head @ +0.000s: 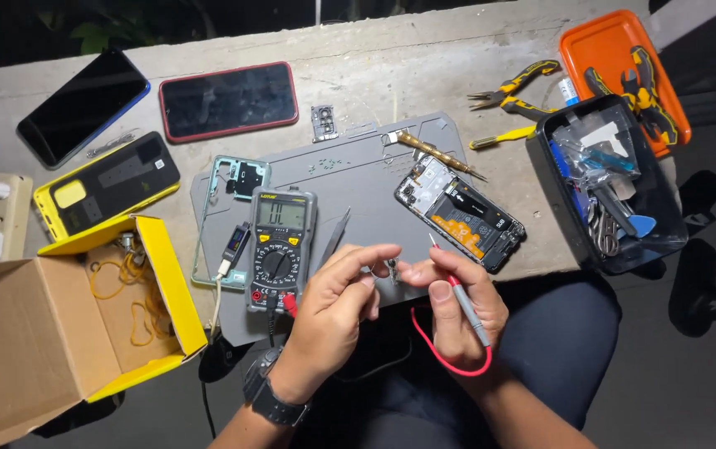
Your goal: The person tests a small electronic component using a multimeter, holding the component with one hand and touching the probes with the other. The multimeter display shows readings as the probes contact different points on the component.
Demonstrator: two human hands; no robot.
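Left hand (334, 301): fingers curled, pinching a small metal part (392, 268) at the fingertips, just over the near edge of the grey mat (358, 170).
Right hand (456, 309): closed around a red probe (461, 293), tip pointing up toward the opened phone (460, 214); thumb touching the small part.
Multimeter (280, 246): flat on the mat, just left of the left hand, red lead (445, 357) looping below the right hand.
Tabletop (424, 66): two whole phones (229, 101), yellow box (137, 299), black tool tray (603, 187).
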